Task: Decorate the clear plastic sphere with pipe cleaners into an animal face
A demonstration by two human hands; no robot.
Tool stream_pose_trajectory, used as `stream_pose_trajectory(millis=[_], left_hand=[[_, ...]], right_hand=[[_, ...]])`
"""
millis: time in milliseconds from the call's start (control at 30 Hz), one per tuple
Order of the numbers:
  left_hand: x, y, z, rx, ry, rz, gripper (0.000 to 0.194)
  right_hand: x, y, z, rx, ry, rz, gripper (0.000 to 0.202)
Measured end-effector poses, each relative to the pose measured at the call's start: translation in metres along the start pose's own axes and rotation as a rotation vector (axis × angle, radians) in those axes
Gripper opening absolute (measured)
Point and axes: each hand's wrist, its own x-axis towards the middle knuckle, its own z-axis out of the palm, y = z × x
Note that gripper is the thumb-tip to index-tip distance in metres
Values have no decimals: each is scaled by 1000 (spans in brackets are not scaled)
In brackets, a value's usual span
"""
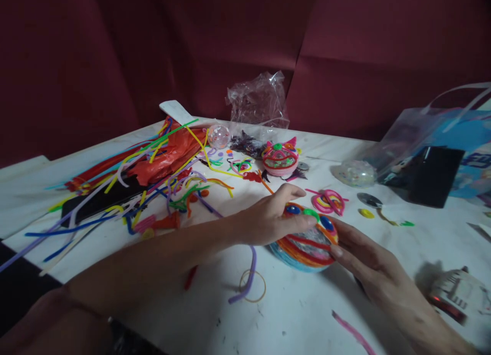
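A round clear ball (307, 248) wrapped in orange, red and light blue pipe cleaners rests on the white table. Blue and green buttons sit on its upper side. My left hand (270, 221) grips it from the left, thumb pressed by the green button (310, 213). Fingers of my right hand (368, 260) press its right edge; part of that hand's underside is hidden. Just behind the ball lies a coil of pink pipe cleaners (329, 201). A purple pipe cleaner (249, 278) and a thin ring (264, 288) lie in front on the left.
Loose pipe cleaners (153, 191) and a red plastic wrapper (169, 155) spread over the left side. Behind stand a pink decorated ball (280, 160) and a clear bag (259, 102). A black box (435, 176), a tape roll (369, 200) and a white device (460, 293) are at right.
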Motion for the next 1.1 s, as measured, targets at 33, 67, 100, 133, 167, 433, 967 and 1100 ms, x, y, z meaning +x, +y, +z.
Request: stream_pose_trajectory(millis=[33, 67, 100, 133, 167, 433, 967, 1100], left_hand=[[-2, 1, 0, 25, 31, 10, 56], [-4, 3, 1, 56, 60, 29, 52], [-5, 5, 1, 88, 81, 65, 49], [-7, 7, 2, 128, 104, 126, 45], [-9, 9, 3, 188, 125, 213, 40], [-15, 9, 19, 891, 266, 614, 10], [-13, 6, 28, 717, 293, 455, 11], [-14, 4, 28, 658, 291, 439, 9]], right_hand=[[0, 0, 0, 4, 1, 1, 39], [0, 0, 1, 5, 2, 2, 39], [-1, 0, 2, 3, 4, 4, 39], [-1, 0, 2, -3, 5, 6, 39], [0, 0, 3, -12, 7, 6, 40], [-2, 5, 4, -82, 14, -7, 42], [-5, 0, 3, -195, -7, 15, 46], [-6, 1, 1, -186, -14, 40, 48]])
